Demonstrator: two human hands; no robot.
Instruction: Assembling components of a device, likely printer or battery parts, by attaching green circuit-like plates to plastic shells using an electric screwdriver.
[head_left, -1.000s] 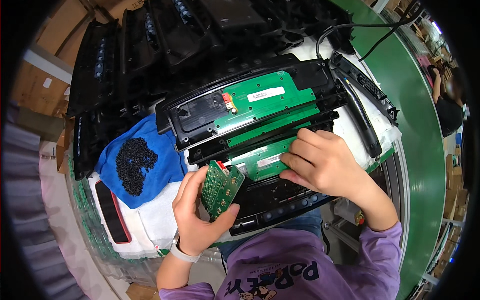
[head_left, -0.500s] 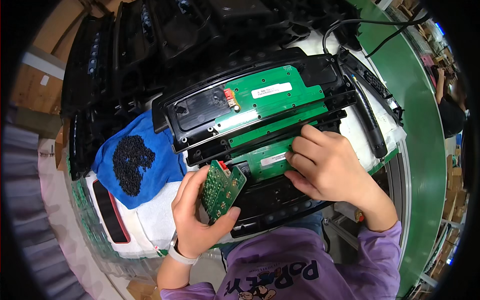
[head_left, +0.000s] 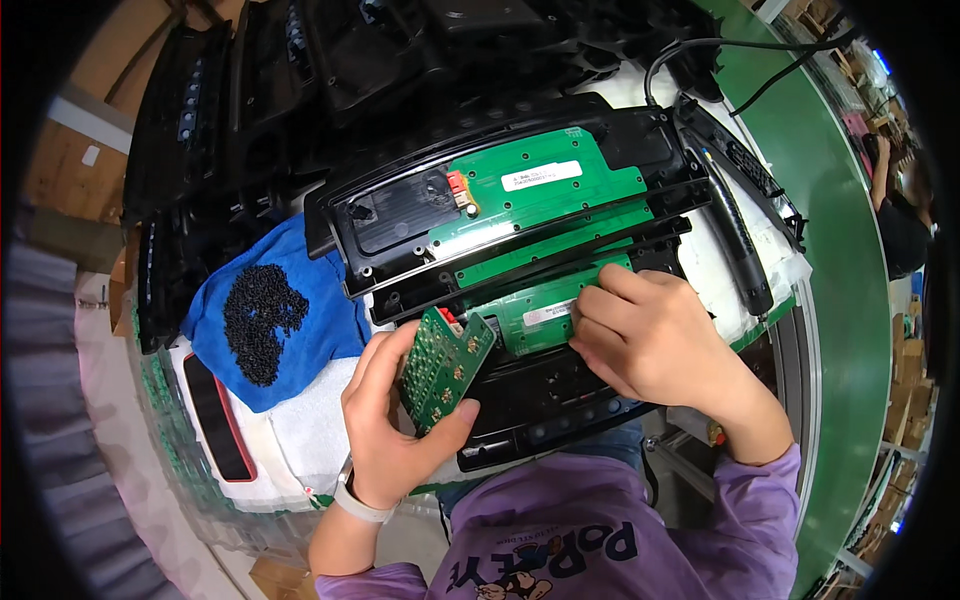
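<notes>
My left hand [head_left: 390,425] grips a green circuit board [head_left: 440,375] with a red connector at its top; it looks like more than one board stacked, held tilted in the air. My right hand [head_left: 645,335] has its fingers curled together at the lower edge of another green circuit board [head_left: 535,312] with a white label; the fingertips are partly hidden. That board lies in the nearest black plastic housing [head_left: 540,405]. Behind it, two more green boards sit in black housings; the farther board [head_left: 545,185] shows a red connector and a white label.
Many small black screws [head_left: 258,320] lie heaped on a blue cloth [head_left: 330,345] at the left. Nearby is a red-edged phone [head_left: 215,420]. A black electric screwdriver [head_left: 740,250] with a cable lies at the right. More black housings [head_left: 370,60] are piled at the back.
My right hand's fingers have drawn together and lower along the board's edge. The left hand has barely moved and keeps its hold.
</notes>
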